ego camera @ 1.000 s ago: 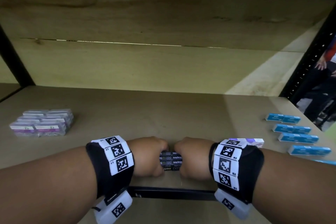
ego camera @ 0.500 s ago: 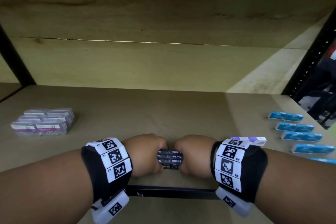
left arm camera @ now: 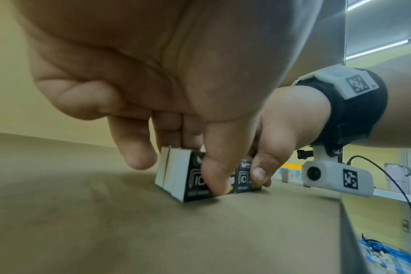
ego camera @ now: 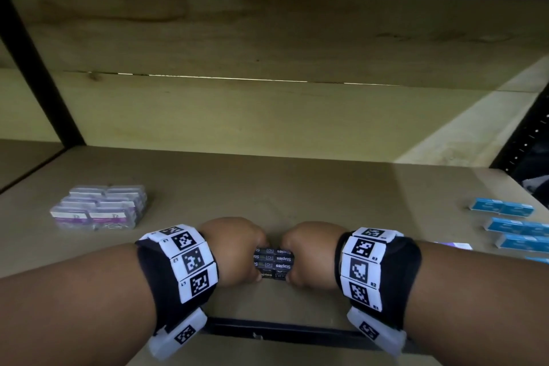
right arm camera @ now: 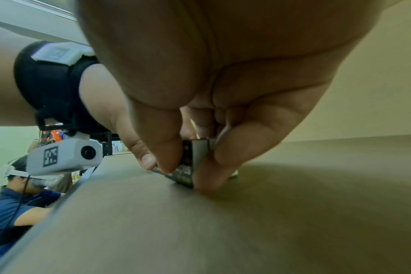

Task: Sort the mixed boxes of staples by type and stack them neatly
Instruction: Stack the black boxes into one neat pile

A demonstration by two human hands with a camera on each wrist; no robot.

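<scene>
Here the black boxes [ego camera: 274,263] — white "Staples" lettering, pale ends — stood packed on the shelf [ego camera: 267,187], left hand [ego camera: 233,249] and right hand [ego camera: 312,251] clamped on opposite ends.

the shelf [ego camera: 267,193] is matt, smooth wood-look board with a black metal front rail [ego camera: 282,331], the black staple boxes [ego camera: 274,263] are printed cardboard, and the purple boxes [ego camera: 98,211] sit in glossy clear wrap.

Wooden shelf [ego camera: 267,187], black frame post [ego camera: 38,74], headset-wearing person [right arm camera: 24,200] behind.
</scene>
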